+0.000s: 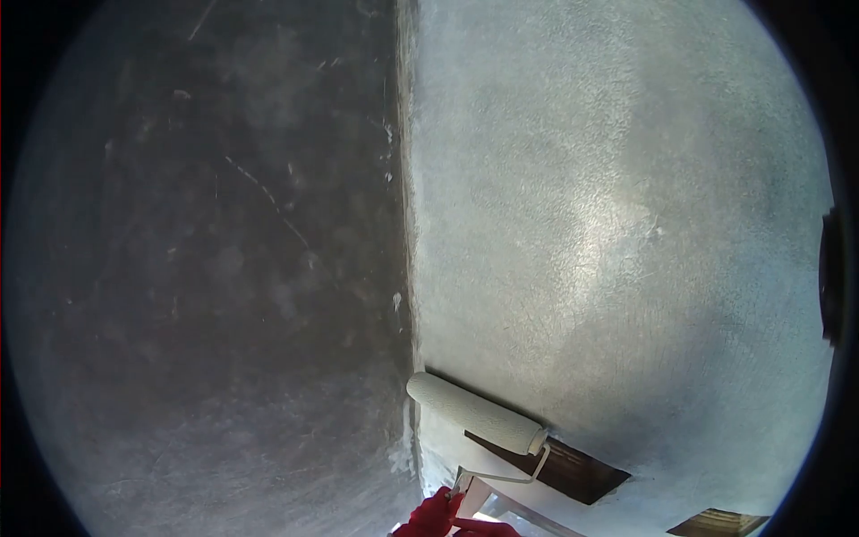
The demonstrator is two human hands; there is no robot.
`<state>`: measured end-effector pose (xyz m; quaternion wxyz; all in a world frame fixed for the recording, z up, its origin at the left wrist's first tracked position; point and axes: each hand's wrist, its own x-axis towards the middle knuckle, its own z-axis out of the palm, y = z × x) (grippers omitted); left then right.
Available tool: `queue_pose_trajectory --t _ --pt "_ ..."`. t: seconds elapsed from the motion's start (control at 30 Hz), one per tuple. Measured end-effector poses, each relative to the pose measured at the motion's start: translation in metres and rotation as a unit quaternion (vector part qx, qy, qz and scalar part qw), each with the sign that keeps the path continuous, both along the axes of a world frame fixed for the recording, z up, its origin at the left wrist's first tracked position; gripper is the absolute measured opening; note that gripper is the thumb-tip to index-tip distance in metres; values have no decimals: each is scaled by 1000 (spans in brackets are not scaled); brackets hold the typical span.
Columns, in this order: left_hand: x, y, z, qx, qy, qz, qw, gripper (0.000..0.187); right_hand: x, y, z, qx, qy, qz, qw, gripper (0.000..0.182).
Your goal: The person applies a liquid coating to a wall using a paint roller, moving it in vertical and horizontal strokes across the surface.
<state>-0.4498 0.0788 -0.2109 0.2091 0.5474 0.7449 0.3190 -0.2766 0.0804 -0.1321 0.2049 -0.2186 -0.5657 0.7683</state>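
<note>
White paint roller, a fuzzy cylinder on a bent metal frame, lies pressed against the pale, freshly coated wall low in the view, just right of the vertical corner where that wall meets a darker grey wall. Its sleeve slants from upper left down to lower right, with the left end almost touching the corner line. From the right end, the thin wire frame bends down and back to the left, running toward the handle at the bottom edge.

A hand in a red glove sits directly below the roller and a little to the left of its middle, closed around the lower part of the frame or handle; the roller rises above and to the right of the glove. Only the upper part of the glove shows, so which hand it is cannot be told for certain, and a second hand cannot be made out apart from it.

Under the roller's right end a dark brown rectangular patch of unpainted surface shows on the pale wall, and a smaller brown patch lies further right at the bottom edge. A pale slanted bar runs along beside the glove, below the frame.
</note>
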Motion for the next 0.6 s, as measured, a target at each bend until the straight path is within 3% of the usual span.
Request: queue_pose_trajectory --t 0.03,0.13,0.2,0.33,0.47,0.53,0.6 --pt "1 1 -6 15 -35 57 998 32 -2 -1 4 -6 -19 4 1000 41" --pt "-3 12 15 10 -109 25 994 42 0 -5 14 0 -46 -8 999 41" --pt "-4 22 33 27 -100 31 994 38 3 -7 9 -1 -39 -21 999 40" --pt "-6 45 106 212 -106 41 971 24 7 -13 8 9 -75 -28 997 40" --pt "-15 70 171 343 -54 64 936 26 5 -14 12 13 -58 -30 998 40" --pt "-15 71 168 376 -59 46 924 26 4 -15 14 15 -61 -32 998 39" --pt "-10 70 126 404 71 107 906 25 5 -14 12 16 -43 -31 998 40"
